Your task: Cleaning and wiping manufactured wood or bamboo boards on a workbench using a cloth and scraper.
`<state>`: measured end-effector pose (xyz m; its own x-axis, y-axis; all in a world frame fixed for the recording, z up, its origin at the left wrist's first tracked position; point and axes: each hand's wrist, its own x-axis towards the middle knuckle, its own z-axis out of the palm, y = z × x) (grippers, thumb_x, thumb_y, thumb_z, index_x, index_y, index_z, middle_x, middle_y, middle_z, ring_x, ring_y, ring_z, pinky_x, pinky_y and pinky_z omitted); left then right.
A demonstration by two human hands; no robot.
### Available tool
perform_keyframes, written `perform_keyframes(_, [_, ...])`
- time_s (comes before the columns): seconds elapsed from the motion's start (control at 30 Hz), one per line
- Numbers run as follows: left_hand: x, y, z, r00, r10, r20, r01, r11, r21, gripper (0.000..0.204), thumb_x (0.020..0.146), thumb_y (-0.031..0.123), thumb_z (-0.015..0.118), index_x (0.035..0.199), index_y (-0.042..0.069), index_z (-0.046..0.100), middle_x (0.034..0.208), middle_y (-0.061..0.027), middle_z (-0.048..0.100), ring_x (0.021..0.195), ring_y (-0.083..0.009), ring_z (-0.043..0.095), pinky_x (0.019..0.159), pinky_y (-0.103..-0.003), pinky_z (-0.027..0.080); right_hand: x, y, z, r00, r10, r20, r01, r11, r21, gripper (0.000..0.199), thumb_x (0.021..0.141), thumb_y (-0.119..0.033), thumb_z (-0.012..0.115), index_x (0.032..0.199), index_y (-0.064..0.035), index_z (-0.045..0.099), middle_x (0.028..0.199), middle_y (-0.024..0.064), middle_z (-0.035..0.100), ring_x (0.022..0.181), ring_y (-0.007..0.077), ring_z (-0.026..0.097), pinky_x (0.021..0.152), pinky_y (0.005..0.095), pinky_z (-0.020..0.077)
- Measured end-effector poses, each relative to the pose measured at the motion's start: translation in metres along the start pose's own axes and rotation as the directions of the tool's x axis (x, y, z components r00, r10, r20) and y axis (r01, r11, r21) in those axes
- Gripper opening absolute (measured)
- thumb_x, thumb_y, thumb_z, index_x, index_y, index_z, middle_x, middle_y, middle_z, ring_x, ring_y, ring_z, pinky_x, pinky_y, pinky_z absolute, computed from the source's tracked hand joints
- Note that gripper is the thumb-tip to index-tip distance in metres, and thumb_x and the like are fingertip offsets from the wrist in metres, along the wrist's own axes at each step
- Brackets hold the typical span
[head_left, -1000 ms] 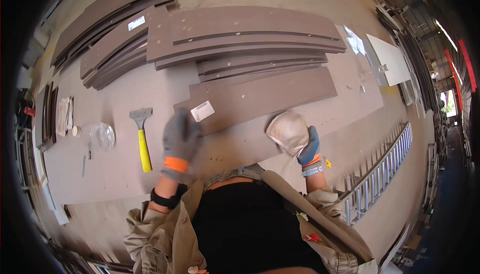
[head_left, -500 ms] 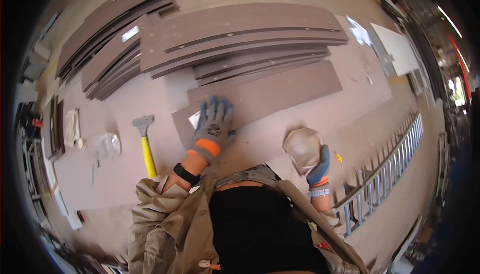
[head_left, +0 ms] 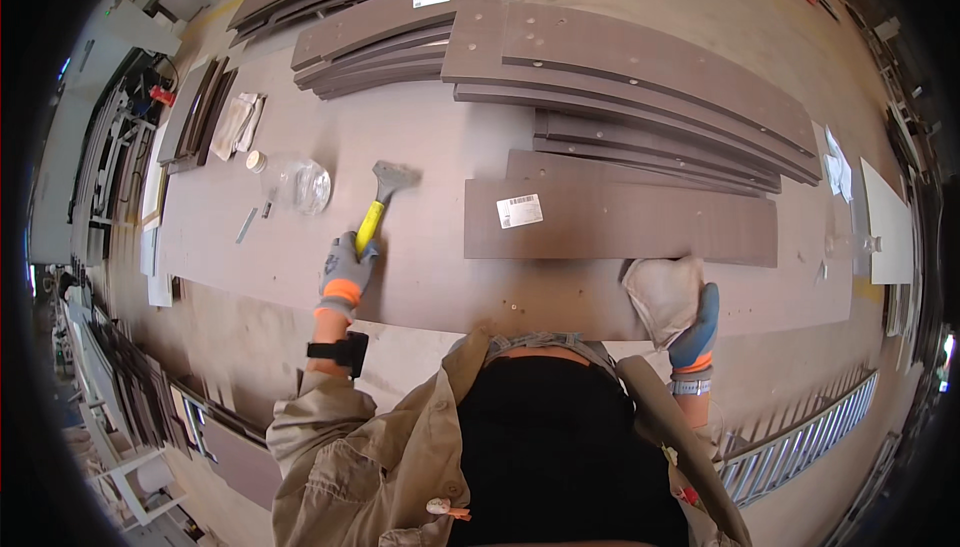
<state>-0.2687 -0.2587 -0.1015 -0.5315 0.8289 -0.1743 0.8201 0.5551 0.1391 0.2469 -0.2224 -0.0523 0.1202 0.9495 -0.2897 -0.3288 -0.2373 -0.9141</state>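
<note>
My left hand point(head_left: 350, 256), in a grey and blue glove with an orange cuff, is closed round the yellow handle of a scraper point(head_left: 371, 217). The scraper's broad grey blade points away from me over the table. In my right hand point(head_left: 694, 331), gloved the same way, is a folded beige cloth point(head_left: 664, 297), its far edge close to the front edge of a brown board point(head_left: 620, 222). That board bears a white label point(head_left: 519, 210) near its left end and lies flat in front of me.
Brown panels point(head_left: 640, 52) are stacked along the far side of the table point(head_left: 420, 277). To the left are a clear plastic bottle point(head_left: 305, 187), another folded cloth point(head_left: 237, 125) and narrow dark boards point(head_left: 195, 115). A metal roller rack point(head_left: 800, 437) stands at the lower right.
My left hand has left the brown board and moved left onto the scraper, gripping its handle. The board now lies straighter, its label uncovered. My right hand still holds the cloth. The view has shifted left.
</note>
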Motion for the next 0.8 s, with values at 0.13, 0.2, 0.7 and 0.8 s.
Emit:
perform_keyframes(0.13, [-0.018, 0.018, -0.075, 0.976, 0.118, 0.181, 0.021, 0.782, -0.623, 0.048, 0.083, 0.036, 0.062, 0.117, 0.003, 0.053, 0.087, -0.0178, 0.063, 0.075, -0.0322, 0.061, 0.070, -0.038, 0.047, 0.008, -0.031, 0.018, 0.999, 0.019, 0.036, -0.022, 0.997, 0.068, 0.055, 0.098, -0.042, 0.032, 0.127, 0.0017, 0.048, 0.123, 0.0110, 0.054, 0.111, 0.0198, 0.051, 0.097, 0.0319, 0.0394])
perform_keyframes(0.2, [-0.027, 0.024, -0.100, 0.899, 0.436, 0.040, -0.373, 0.811, -0.451, 0.049, 0.085, 0.030, 0.062, 0.122, 0.001, 0.050, 0.075, -0.0069, 0.060, 0.060, -0.0145, 0.058, 0.057, -0.029, 0.047, 0.007, -0.033, 0.014, 0.993, 0.097, 0.067, -0.108, 0.973, 0.205, 0.055, 0.098, -0.042, 0.032, 0.126, 0.0016, 0.048, 0.122, 0.0110, 0.054, 0.110, 0.0198, 0.052, 0.097, 0.0318, 0.0397])
perform_keyframes(0.7, [0.015, 0.074, -0.131, 0.705, 0.633, 0.318, -0.705, 0.671, 0.228, 0.052, 0.088, 0.048, 0.048, 0.128, 0.015, 0.048, 0.085, -0.0139, 0.061, 0.068, -0.0323, 0.061, 0.061, -0.041, 0.049, -0.011, -0.013, -0.004, 0.981, 0.190, -0.022, -0.170, 0.917, 0.361, 0.053, 0.097, -0.042, 0.034, 0.128, -0.0005, 0.046, 0.124, 0.0112, 0.053, 0.111, 0.0218, 0.052, 0.095, 0.0337, 0.0428])
perform_keyframes(0.8, [0.019, 0.076, -0.135, 0.697, 0.616, 0.367, -0.710, 0.665, 0.233, 0.050, 0.088, 0.046, 0.049, 0.128, 0.015, 0.048, 0.086, -0.0137, 0.061, 0.067, -0.0317, 0.061, 0.061, -0.041, 0.049, -0.013, -0.018, 0.003, 0.977, 0.215, 0.010, -0.194, 0.859, 0.474, 0.054, 0.096, -0.044, 0.037, 0.128, -0.0015, 0.047, 0.123, 0.0109, 0.053, 0.112, 0.0223, 0.052, 0.096, 0.0346, 0.0427])
